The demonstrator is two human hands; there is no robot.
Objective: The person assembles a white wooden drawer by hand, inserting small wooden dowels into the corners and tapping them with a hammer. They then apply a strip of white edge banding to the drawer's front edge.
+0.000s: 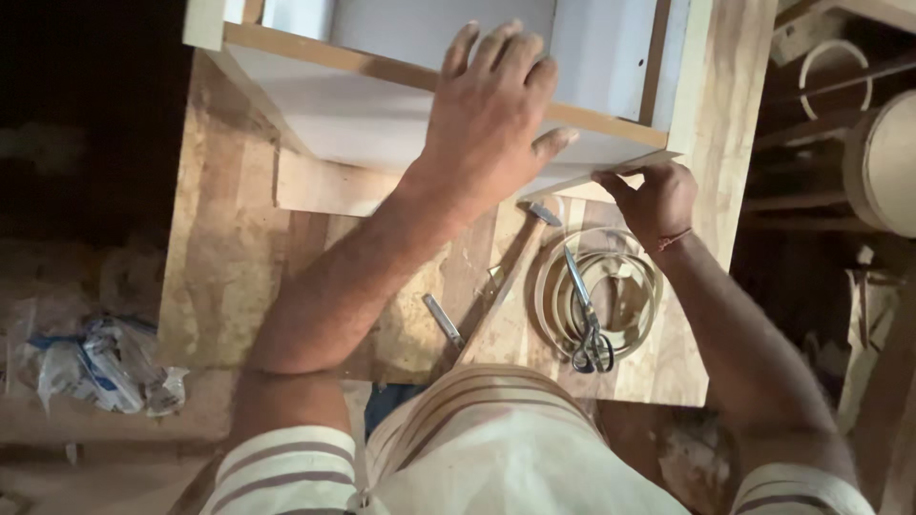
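Observation:
My left hand (491, 114) lies flat, fingers spread, on the side panel of a white laminated box (343, 114) standing on a wooden workbench (224, 248). My right hand (654, 195) pinches a thin strip of edge banding at the lower right corner of the panel, where the strip lifts away from the edge. Just below the hands a hammer (501, 277) lies on the bench, with a coil of edge banding (601, 296) and a pair of scissors (584, 319) resting on the coil.
A small metal tool (442, 319) lies near the bench's front edge. Crumpled plastic bags (91, 367) sit on the floor at the left. At the right, in shadow, are more rolls of banding (835, 76) and wooden pieces.

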